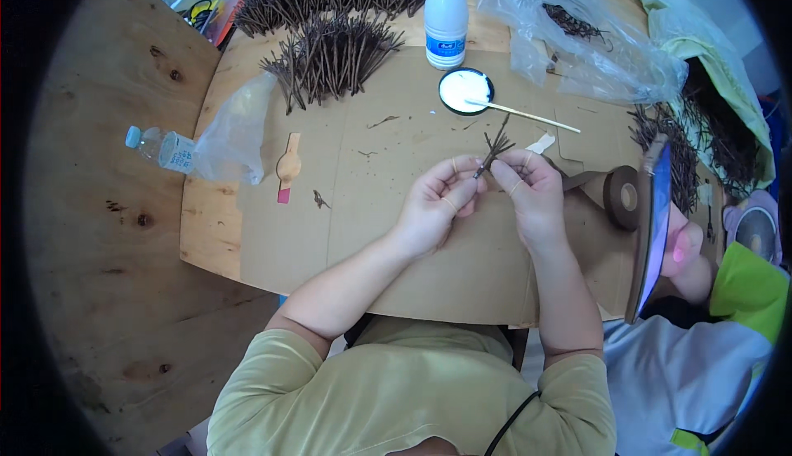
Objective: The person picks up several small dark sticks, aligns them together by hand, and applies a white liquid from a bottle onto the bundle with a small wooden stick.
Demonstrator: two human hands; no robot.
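Note:
Both hands meet above the cardboard and hold one small brown branched twig (496, 149) by its lower end, its tips fanning upward. My left hand (437, 200) pinches the stem from the left. My right hand (532, 190) closes on it from the right, thumb and fingers together. From a roll of brown tape (621, 198), a loose strip (584, 180) runs to behind my right hand; whether the fingers grip its end is hidden. Beyond the hands sits a round dark-rimmed dish of white paste (464, 91), with a thin wooden stick (532, 116) resting across its edge.
A white bottle with a blue cap (445, 23) stands behind the dish. Bundled twigs (334, 58) lie at the back left. Clear plastic (536, 35) spreads at the back right. On the right, another person's hand (683, 246) is beside a slim upright device (656, 229).

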